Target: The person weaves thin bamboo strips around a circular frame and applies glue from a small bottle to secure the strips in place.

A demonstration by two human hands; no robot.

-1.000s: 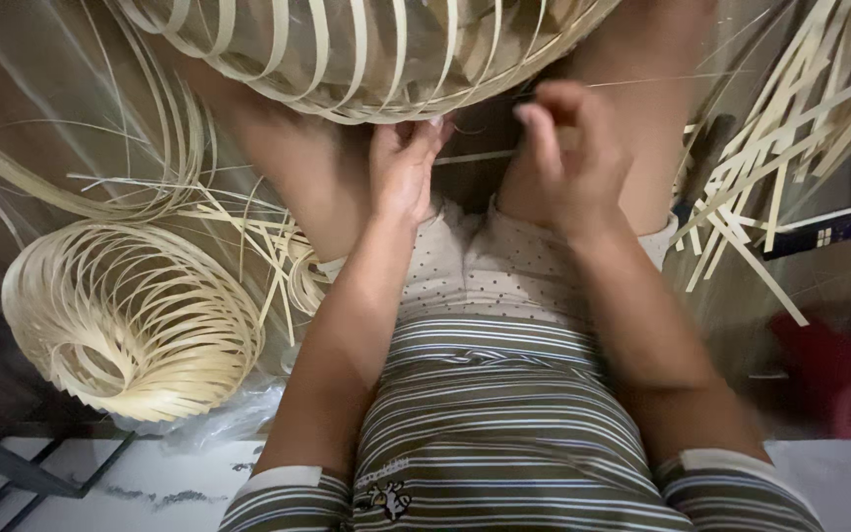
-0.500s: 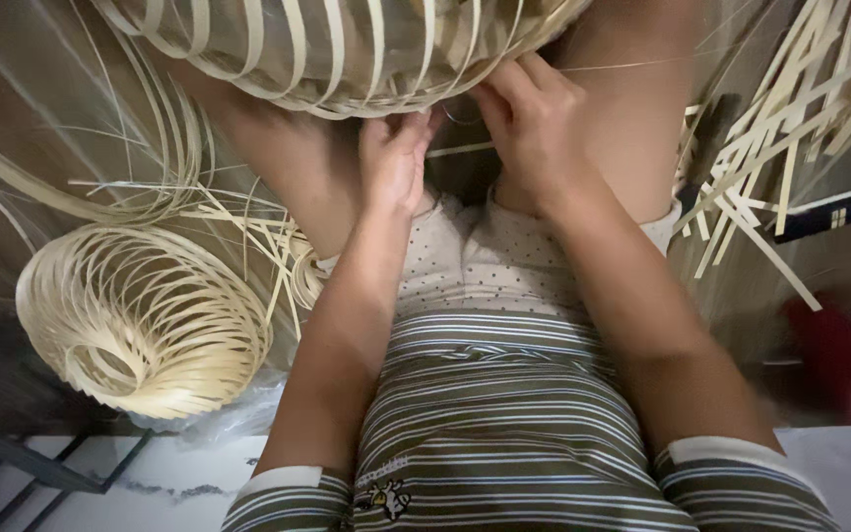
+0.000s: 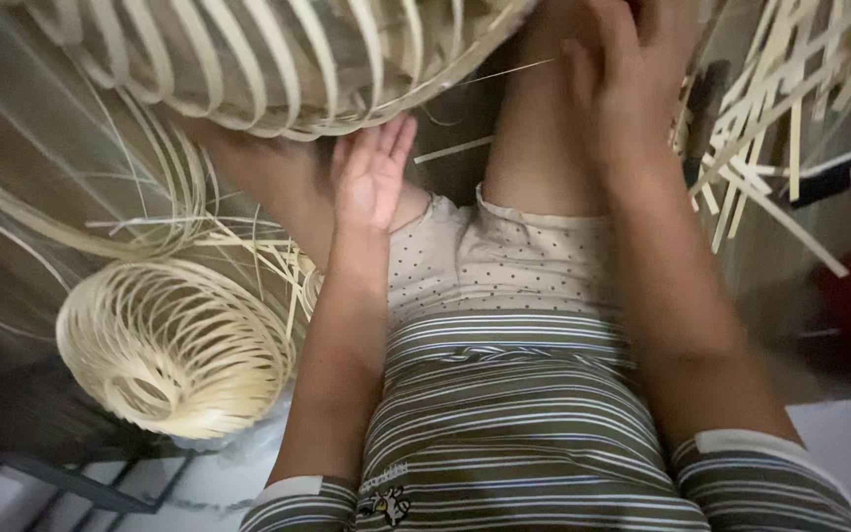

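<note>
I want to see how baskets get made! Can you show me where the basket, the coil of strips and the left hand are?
Basket (image 3: 268, 59): head view, on its woven strips.
Coil (image 3: 174, 345): head view, on its wound strips.
Left hand (image 3: 371, 177): head view, on the open palm.

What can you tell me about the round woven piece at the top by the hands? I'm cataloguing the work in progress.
The woven frame is a rounded, open cage of pale, flat, bamboo-like strips, curved side by side with gaps between them. Only its lower part shows; the rest is cut off by the picture's top edge. It sits over the person's knees. The left hand lies open, its fingers at the lower rim. The right hand, blurred, is raised beside its right edge; contact cannot be told.
</note>
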